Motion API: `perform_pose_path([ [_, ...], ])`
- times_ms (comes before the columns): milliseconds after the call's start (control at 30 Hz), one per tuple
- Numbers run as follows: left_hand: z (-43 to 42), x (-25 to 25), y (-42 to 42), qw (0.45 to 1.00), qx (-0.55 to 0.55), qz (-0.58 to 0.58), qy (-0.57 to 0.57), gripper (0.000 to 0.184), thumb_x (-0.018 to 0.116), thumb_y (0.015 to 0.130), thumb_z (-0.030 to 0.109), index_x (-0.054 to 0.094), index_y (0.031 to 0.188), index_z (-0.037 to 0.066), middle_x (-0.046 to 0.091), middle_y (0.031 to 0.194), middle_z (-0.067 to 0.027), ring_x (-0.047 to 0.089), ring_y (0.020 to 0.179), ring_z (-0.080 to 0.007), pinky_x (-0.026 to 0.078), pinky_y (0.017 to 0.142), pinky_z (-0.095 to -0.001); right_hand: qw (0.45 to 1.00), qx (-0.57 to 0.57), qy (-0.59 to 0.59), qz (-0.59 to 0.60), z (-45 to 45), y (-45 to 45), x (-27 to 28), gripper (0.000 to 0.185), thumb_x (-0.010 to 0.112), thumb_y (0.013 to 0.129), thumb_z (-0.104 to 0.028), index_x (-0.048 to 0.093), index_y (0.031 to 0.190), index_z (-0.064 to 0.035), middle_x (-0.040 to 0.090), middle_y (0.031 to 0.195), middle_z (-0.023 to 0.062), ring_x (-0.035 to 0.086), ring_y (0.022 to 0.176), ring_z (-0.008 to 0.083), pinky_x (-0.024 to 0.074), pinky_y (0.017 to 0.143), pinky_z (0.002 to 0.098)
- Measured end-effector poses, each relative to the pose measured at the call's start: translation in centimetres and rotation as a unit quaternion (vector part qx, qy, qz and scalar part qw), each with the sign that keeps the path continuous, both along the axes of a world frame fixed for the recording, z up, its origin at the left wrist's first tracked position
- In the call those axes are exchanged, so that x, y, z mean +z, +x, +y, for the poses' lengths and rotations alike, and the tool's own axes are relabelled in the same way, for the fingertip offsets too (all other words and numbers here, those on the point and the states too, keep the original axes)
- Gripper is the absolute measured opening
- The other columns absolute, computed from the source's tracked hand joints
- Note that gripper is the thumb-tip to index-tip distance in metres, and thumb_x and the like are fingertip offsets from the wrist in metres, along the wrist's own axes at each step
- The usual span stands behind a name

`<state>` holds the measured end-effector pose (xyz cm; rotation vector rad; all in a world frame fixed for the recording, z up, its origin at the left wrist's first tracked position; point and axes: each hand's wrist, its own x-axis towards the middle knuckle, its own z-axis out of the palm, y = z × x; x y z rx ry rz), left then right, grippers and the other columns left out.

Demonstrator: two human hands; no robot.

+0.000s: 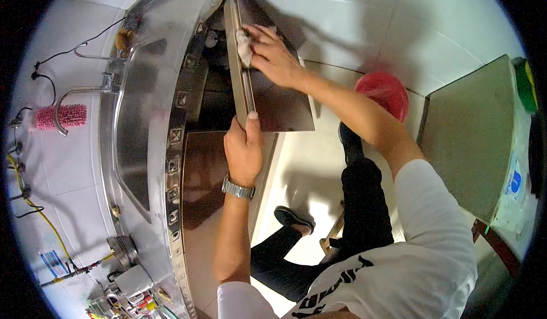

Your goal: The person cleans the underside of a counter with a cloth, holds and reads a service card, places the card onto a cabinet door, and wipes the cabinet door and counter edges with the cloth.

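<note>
A brown cabinet door (279, 102) stands swung out from under a steel sink counter, its metal-trimmed edge turned up. My right hand (273, 57) presses a whitish cloth (244, 47) against the upper part of this edge, fingers bent over the cloth. Lower down, my left hand (244, 148), with a metal watch on the wrist, grips the near end of the door edge, thumb on top. The cabinet interior (216, 85) behind the door is dark.
On the left are the steel sink (142, 125), a curved faucet (85, 91) and a pink bristly item (61, 116). A red basin (384, 94) sits on the floor by the wall. At right stands a greenish-grey panel (470, 142). Small items crowd the counter's lower left.
</note>
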<state>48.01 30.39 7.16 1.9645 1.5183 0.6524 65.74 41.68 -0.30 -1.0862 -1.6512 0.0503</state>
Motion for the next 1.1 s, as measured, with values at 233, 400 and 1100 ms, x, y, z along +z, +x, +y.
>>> perform_pose_path([
  [233, 0.0, 0.3, -0.3, 0.999, 0.007, -0.044, -0.014, 0.042, 0.046, 0.094, 0.033, 0.051, 0.081, -0.006, 0.049, 0.051, -0.0083, 0.05, 0.045, -0.0158, 0.04, 0.043, -0.0321, 0.995, -0.064, -0.082, -0.003, 0.1, 0.2, -0.4, 0.032, 0.046, 0.087, -0.022, 0.06, 0.113, -0.0085, 0.029, 0.144, 0.013, 0.025, 0.133, 0.0319, 0.0249, 0.106, 0.0467],
  [400, 0.1, 0.5, -0.8, 0.997, 0.028, -0.055, -0.037, 0.045, 0.044, 0.095, 0.037, 0.05, 0.08, -0.006, 0.048, 0.053, -0.0057, 0.051, 0.046, -0.0117, 0.042, 0.042, -0.0279, 0.983, -0.105, -0.144, -0.038, 4.5, 1.9, 0.4, 0.029, 0.048, 0.083, -0.021, 0.065, 0.094, -0.0002, 0.048, 0.126, 0.0176, 0.043, 0.118, 0.0344, 0.0394, 0.094, 0.0474],
  [1100, 0.5, 0.0, -1.1, 1.0, -0.017, -0.011, 0.01, 0.045, 0.044, 0.095, 0.034, 0.052, 0.083, -0.008, 0.048, 0.05, -0.0112, 0.049, 0.045, -0.0171, 0.036, 0.042, -0.0331, 0.966, -0.064, -0.243, -0.058, 21.8, 6.5, -0.5, 0.034, 0.055, 0.074, -0.018, 0.06, 0.105, -0.0018, 0.064, 0.095, 0.0202, 0.063, 0.09, 0.033, 0.0504, 0.078, 0.0429],
])
